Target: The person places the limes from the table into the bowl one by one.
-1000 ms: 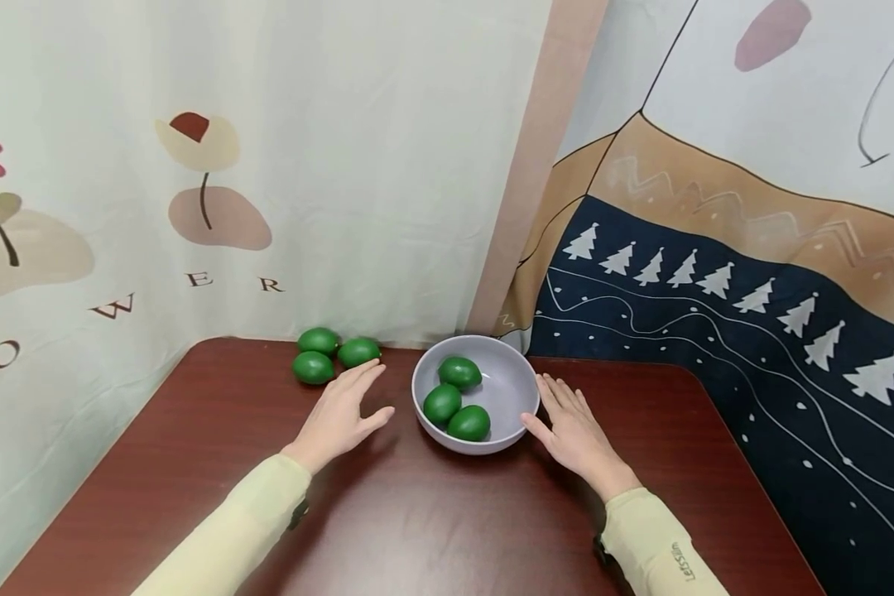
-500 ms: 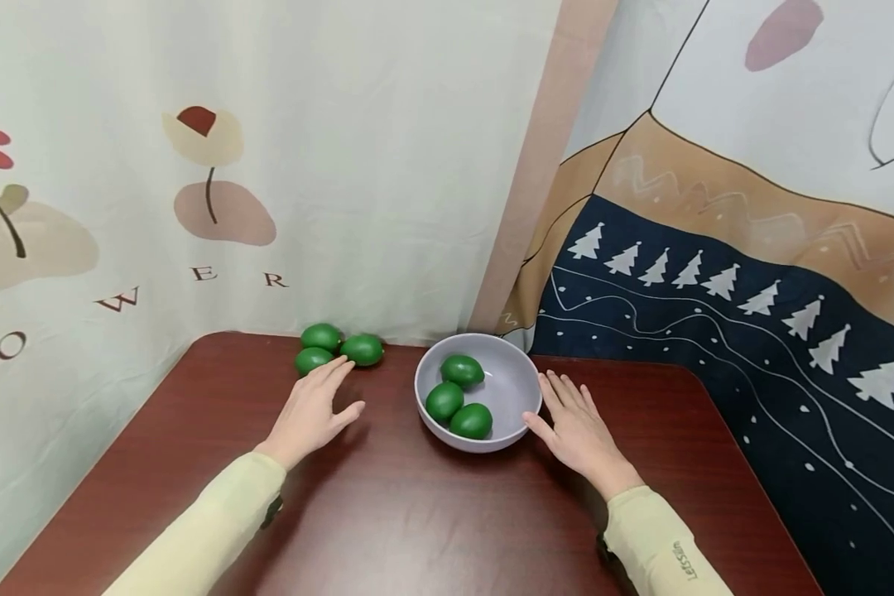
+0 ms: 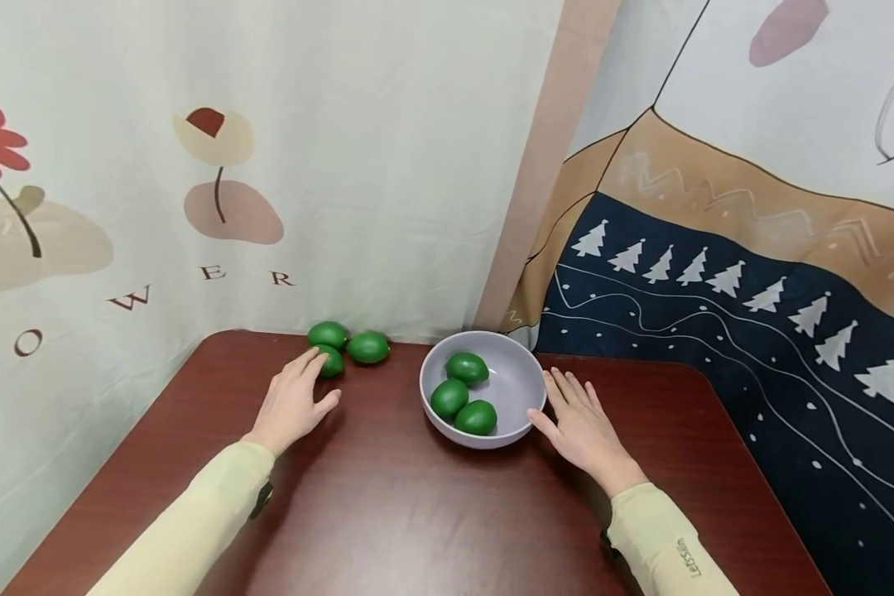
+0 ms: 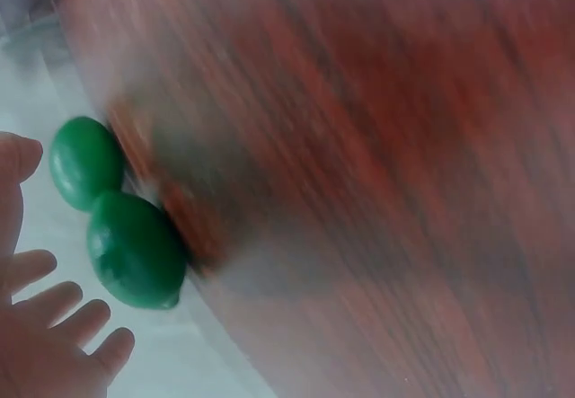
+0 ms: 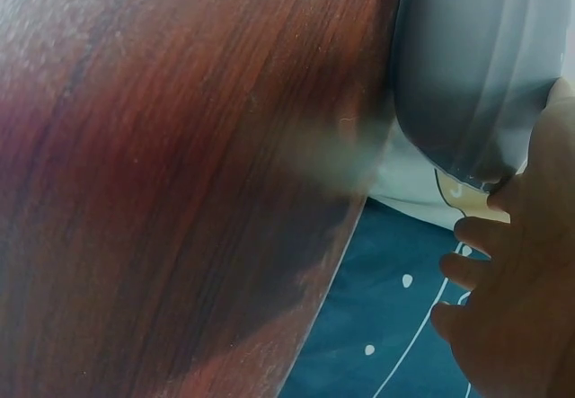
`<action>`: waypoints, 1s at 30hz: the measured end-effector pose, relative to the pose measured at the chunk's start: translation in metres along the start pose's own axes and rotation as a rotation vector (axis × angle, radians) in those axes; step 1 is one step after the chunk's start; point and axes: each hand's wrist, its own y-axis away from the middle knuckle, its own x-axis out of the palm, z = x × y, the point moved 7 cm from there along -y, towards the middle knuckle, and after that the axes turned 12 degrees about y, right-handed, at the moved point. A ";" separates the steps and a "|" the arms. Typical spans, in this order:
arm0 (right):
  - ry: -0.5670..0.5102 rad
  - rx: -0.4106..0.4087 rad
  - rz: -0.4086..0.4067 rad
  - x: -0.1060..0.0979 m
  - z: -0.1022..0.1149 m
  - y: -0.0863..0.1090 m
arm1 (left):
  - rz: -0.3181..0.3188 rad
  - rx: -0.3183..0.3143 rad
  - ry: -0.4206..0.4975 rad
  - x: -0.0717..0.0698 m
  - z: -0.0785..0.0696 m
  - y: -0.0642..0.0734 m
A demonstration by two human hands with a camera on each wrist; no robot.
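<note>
My left hand [image 3: 290,406] reaches over the back left of the table with thumb spread from the fingers. Its fingertips overlap the nearest green lime [image 3: 331,362] in the head view; two more limes lie behind it, one at the left [image 3: 327,334] and one at the right [image 3: 368,347]. In the left wrist view, a lime [image 4: 135,250] shows just beyond the fingers. A round lavender-grey bowl [image 3: 520,389] holds three limes [image 3: 449,399] gathered toward its left side. My right hand [image 3: 583,430] lies at the bowl's right wall, fingers extended and thumb at the rim.
The dark red wooden table [image 3: 417,513] has its far edge close behind the limes and bowl. A pale printed curtain [image 3: 387,165] hangs behind, and a navy cloth with white trees [image 3: 715,331] hangs at the right.
My left hand has moved left, away from the bowl side, until its fingertips overlap the nearest lime. My right hand has stayed beside the bowl.
</note>
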 end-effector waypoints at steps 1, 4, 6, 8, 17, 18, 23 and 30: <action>-0.001 -0.001 0.001 0.000 0.000 0.000 | -0.002 -0.009 -0.002 -0.001 0.003 -0.001; 0.000 0.000 0.005 -0.001 -0.001 -0.001 | 0.003 -0.037 0.003 -0.002 0.010 -0.006; 0.003 0.005 0.005 -0.001 -0.002 -0.001 | 0.013 -0.054 0.006 -0.001 0.015 -0.010; 0.002 0.011 0.005 -0.001 -0.003 -0.001 | 0.021 -0.066 0.008 -0.001 0.018 -0.013; -0.018 0.023 0.023 0.003 -0.002 0.001 | 0.055 -0.098 0.010 0.004 0.032 -0.019; -0.020 0.023 0.023 0.003 -0.002 0.001 | 0.055 -0.096 0.009 0.005 0.033 -0.020; -0.020 0.016 0.024 0.003 0.000 0.000 | 0.064 -0.088 0.009 0.004 0.040 -0.023; -0.010 0.014 0.027 0.001 0.000 -0.001 | 0.067 -0.064 -0.009 0.006 0.041 -0.030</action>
